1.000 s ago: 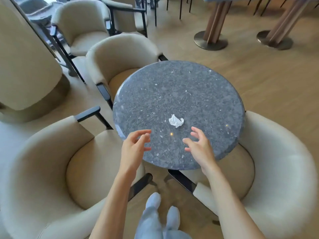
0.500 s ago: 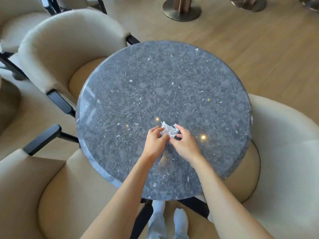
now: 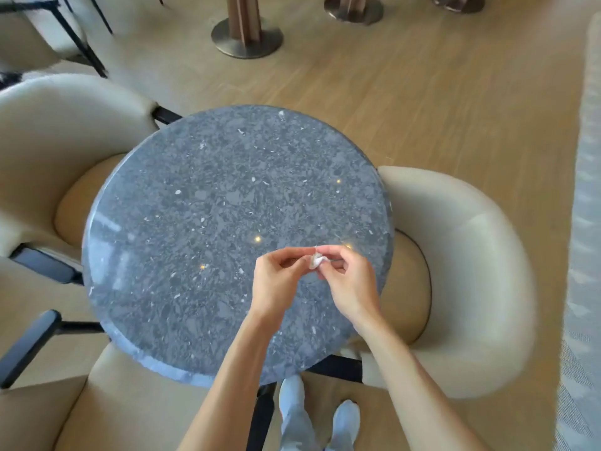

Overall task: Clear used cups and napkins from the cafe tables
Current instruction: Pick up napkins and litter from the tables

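A small crumpled white napkin (image 3: 316,261) is pinched between the fingertips of both hands, lifted just above the near right part of the round grey stone table (image 3: 201,216). My left hand (image 3: 280,281) holds it from the left with curled fingers. My right hand (image 3: 348,281) pinches it from the right. Most of the napkin is hidden by the fingers. No cup is in view.
Beige armchairs surround the table: one at the left (image 3: 58,151), one at the right (image 3: 468,275), one at the near left (image 3: 107,408). Metal table bases (image 3: 247,37) stand on the wooden floor behind. A grey rug (image 3: 582,255) runs along the right edge.
Both hands reached the napkin lying on the table, took hold of it and lifted it, squeezing it smaller. The camera moved closer over the table.
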